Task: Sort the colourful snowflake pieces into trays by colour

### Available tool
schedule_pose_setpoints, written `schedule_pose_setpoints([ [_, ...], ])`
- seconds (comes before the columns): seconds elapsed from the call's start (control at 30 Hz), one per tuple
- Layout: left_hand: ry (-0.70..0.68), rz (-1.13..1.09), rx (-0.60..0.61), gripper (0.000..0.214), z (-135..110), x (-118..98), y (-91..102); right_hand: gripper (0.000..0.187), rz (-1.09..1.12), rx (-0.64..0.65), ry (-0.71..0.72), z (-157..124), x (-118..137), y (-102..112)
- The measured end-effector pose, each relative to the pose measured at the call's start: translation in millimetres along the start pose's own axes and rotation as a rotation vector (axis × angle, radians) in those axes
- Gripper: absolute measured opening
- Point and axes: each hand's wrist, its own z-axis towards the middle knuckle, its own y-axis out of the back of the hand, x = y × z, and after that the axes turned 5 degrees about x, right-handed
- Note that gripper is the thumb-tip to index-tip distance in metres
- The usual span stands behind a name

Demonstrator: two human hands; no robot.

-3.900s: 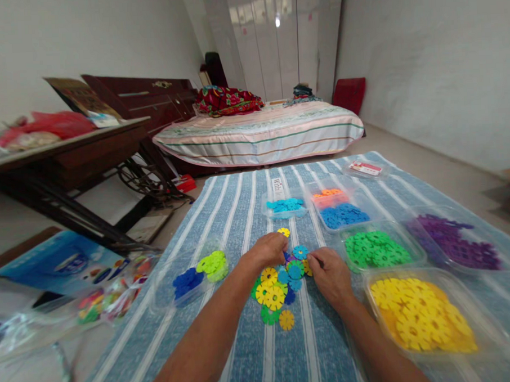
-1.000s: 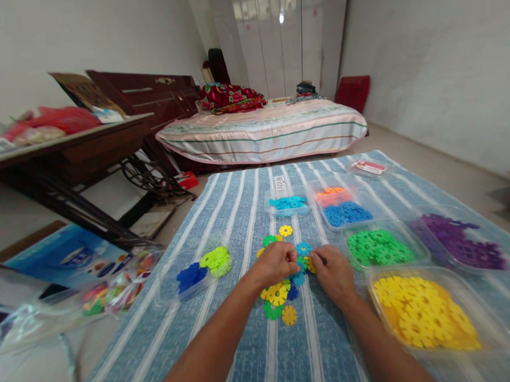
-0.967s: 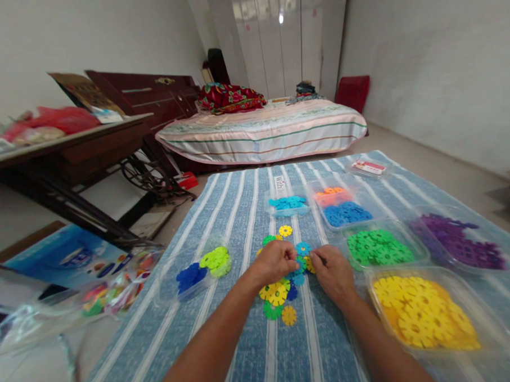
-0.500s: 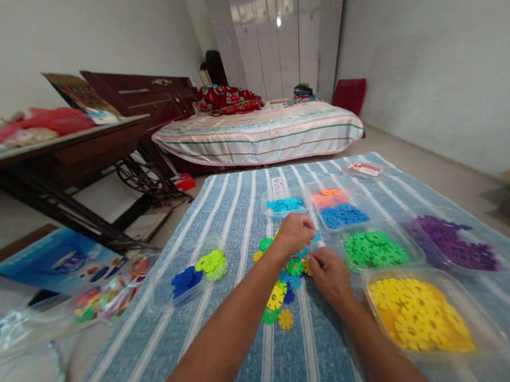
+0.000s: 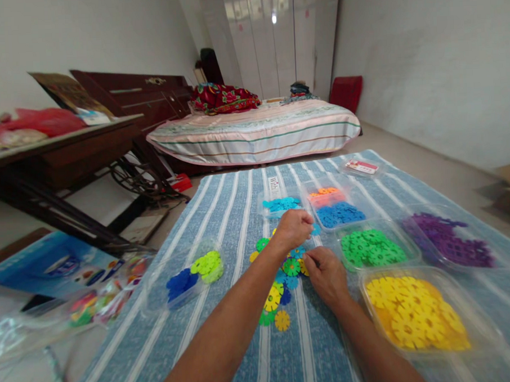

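Note:
Above the loose pile, my left hand (image 5: 296, 228) is closed, its fingertips pinching a light blue notched plastic disc (image 5: 316, 229). My right hand (image 5: 327, 273) is curled at the pile's right edge, thumb and forefinger together; what they hold, if anything, is hidden. Beside its fingertips lie a green disc (image 5: 291, 266) and a partly covered yellow disc (image 5: 303, 267). The mixed pile also has a paler yellow disc (image 5: 272, 298), a dark blue disc (image 5: 285, 296) and an orange-yellow disc (image 5: 282, 320) nearest me. My left forearm covers part of the pile.
Clear tubs hold sorted discs: yellow (image 5: 416, 313), green (image 5: 371, 248), purple (image 5: 454, 241), blue (image 5: 340, 214), orange (image 5: 324, 193) and light blue (image 5: 281, 205). At left, another tub holds dark blue (image 5: 182, 284) and lime discs (image 5: 207, 266). A lidded box (image 5: 362, 166) sits at the far right corner.
My left hand has shifted slightly away from me, the light blue disc moving with it. My right hand stays at the pile's edge. The whole view has shifted a little.

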Motion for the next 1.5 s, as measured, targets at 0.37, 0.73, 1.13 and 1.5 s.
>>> schedule_pose_setpoints([
  [0.37,0.054,0.139,-0.221,0.024,17,13,48.7,0.028,-0.013,0.013,0.006,0,-3,-2],
  [0.73,0.127,0.529,-0.073,0.017,-15,27,72.2,0.030,-0.005,0.024,0.016,0,-6,-3],
  [1.13,0.345,0.797,0.130,0.021,-42,52,67.4,0.030,-0.032,0.017,0.010,-1,-5,-3],
  [1.5,0.315,0.702,0.145,0.016,-32,71,71.0,0.027,-0.020,-0.004,0.026,-1,-6,-4],
])
